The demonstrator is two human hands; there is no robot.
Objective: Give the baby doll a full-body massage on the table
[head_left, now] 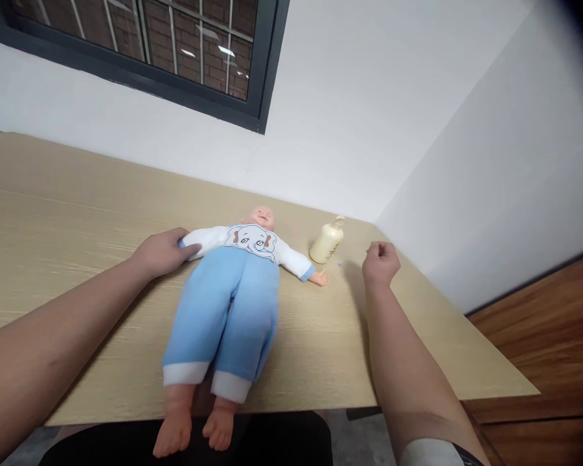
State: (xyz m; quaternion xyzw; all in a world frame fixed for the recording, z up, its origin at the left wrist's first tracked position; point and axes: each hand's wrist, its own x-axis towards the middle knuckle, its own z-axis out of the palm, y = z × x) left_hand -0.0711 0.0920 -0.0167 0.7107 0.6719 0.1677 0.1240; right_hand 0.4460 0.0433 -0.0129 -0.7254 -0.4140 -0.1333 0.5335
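Note:
A baby doll [230, 285] in blue trousers and a white top with an elephant face lies on its back, its bare feet past the table's near edge. My left hand [161, 252] is closed round the doll's sleeve on the left side, the thumb over the cuff. The doll's other arm is stretched out to the right. My right hand [381, 262] is raised in a fist, apart from the doll; its palm is hidden, so what it holds, if anything, does not show. A cream pump bottle [327, 241] stands between the doll's outstretched hand and the back wall.
The light wooden table [78, 175] meets a white wall [359, 97] at the back and on the right. A dark-framed window [260, 97] is above it. A tiny blue speck lies by the bottle. Brown wood panelling [554, 343] stands at the right.

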